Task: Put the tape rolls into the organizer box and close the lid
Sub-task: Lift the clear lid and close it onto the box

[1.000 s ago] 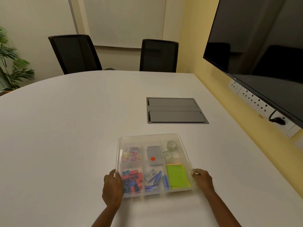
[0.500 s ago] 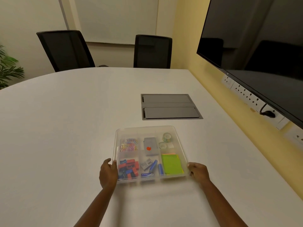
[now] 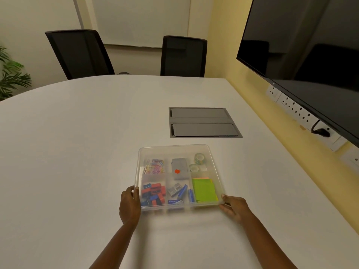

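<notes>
A: Holding the organizer box [image 3: 180, 150] at its near corners, we have the left hand [image 3: 129, 207] curled on the 7 o'clock corner and the right hand [image 3: 234, 207] curled on the 5 o'clock one, each closed on the rim.

B: The 2 tape rolls [image 3: 200, 158] sit inside, in the compartment at 1 o'clock, on the white worktop [image 3: 77, 152]. We cannot tell whether the clear lid is fully seated; it seems to be on.

A: If 1 corner stays proud, we judge the lid could pop when we press unevenly.

B: The taller roll stands on edge, so it might hold the lid up there.

A: Pushing hard at 6 o'clock could also slide the box toward the grey cable hatch [image 3: 204, 122].
</notes>
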